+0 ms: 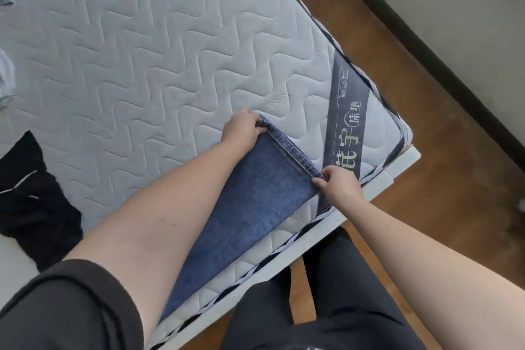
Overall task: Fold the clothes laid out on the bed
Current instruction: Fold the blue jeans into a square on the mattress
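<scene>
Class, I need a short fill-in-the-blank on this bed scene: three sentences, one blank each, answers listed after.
1. Both hands grip the hem of the blue ____ garment, the left hand at the far corner and the right hand at the near one.
2. A crumpled garment lying near the left edge of the picture is ____ in colour.
3. The mattress is stitched in a quilted ____ pattern.

Answers: denim; black; zigzag

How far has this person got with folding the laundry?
No finished folded pile shows. In hand: the jeans, both hands pinching the hem, left hand and right hand. Left: a black garment lies crumpled on the mattress, and pale clothes sit at its edge.
</scene>
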The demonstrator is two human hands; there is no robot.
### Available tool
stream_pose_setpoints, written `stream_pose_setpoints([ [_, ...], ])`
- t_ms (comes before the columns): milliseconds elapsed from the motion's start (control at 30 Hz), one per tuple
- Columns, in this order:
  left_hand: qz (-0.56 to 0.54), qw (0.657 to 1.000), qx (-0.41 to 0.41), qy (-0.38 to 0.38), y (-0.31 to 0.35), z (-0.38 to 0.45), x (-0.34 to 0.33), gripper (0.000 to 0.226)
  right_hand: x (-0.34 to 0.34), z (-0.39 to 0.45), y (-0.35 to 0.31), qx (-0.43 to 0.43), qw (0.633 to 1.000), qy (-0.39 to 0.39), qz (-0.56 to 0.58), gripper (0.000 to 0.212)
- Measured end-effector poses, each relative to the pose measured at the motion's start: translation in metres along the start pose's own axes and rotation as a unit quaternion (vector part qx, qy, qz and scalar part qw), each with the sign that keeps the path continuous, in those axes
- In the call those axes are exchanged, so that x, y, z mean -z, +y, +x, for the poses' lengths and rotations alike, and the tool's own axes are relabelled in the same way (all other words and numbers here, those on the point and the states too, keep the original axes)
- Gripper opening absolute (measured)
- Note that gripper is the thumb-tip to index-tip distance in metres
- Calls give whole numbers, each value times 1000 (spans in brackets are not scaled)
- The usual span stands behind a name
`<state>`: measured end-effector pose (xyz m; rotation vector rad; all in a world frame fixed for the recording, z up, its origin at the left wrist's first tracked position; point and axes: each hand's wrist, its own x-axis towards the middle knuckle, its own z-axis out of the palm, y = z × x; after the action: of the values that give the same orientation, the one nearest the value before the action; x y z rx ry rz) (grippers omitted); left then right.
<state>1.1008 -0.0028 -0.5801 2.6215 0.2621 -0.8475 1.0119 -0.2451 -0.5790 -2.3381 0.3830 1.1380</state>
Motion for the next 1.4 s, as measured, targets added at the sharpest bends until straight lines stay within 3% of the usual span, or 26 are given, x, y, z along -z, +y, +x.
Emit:
stream_pose_setpoints([
  [100, -16, 1000, 9, 16, -11, 22, -23, 24, -11, 21, 1, -10, 1000, -3, 0, 20],
  [300, -30, 999, 33, 25, -18, 45, -48, 25, -24, 48, -3, -21, 1000, -1, -10, 42],
  [533, -84, 994, 68, -1, -19, 54, -37, 40, -30, 49, -8, 14, 994, 2, -105, 33],
  [667, -75, 997, 30, -7, -17, 56, -30, 27, -18, 46, -7, 8, 999, -8, -38, 25],
  [867, -89, 996, -4, 14, 2, 63, -29, 22, 2, 54, 8, 8, 998, 59, 10, 27],
  [1067, -79, 995, -11, 61, -5, 50, -41, 45, -19, 44, 14, 41, 978, 197, -46, 35],
  [1167, -98, 990, -26, 94, -19, 26, -48, 41, -37, 30, 6, 59, 969, 232, -62, 37],
  [1400, -173, 976, -10, 129, -87, -62, -87, 34, -96, -1, -32, 177, 974, 134, -37, 35],
])
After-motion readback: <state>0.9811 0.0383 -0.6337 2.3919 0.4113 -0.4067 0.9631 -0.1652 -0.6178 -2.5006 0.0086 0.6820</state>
